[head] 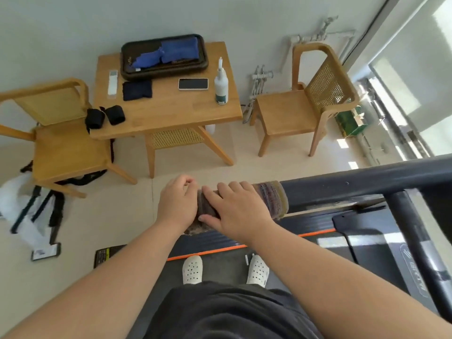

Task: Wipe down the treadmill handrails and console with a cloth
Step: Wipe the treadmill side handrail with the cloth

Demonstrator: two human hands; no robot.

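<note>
We are wiping the near end of the treadmill handrail (pixel 354 184), and the cloth (pixel 271 200) is lying draped over the bar there, under and between both hands. The left hand (pixel 177 204) is curling its fingers around the cloth's end at the rail tip and holding it. The right hand (pixel 241 211) is lying flat on top with its fingers nearly straight, pressing the fabric down rather than gripping it. To do this step well, we are recommending that the left hand anchor the cloth against bunching while the right hand slides along the bar with steady pressure. The fabric should wrap far enough to reach the underside, which a flat palm is probably missing. Long overlapping strokes are serving better than short dabs. The console is not appearing in this view, so we are not judging its state. The spray bottle (pixel 221 86) is standing on the table (pixel 171 113), well apart from the work. As for writing, the bottle's label, a pale logo (pixel 407 263) on the treadmill's dark side cover and a yellow label on a black item (pixel 107 255) on the floor are all showing too small or skewed for us to read.
</note>
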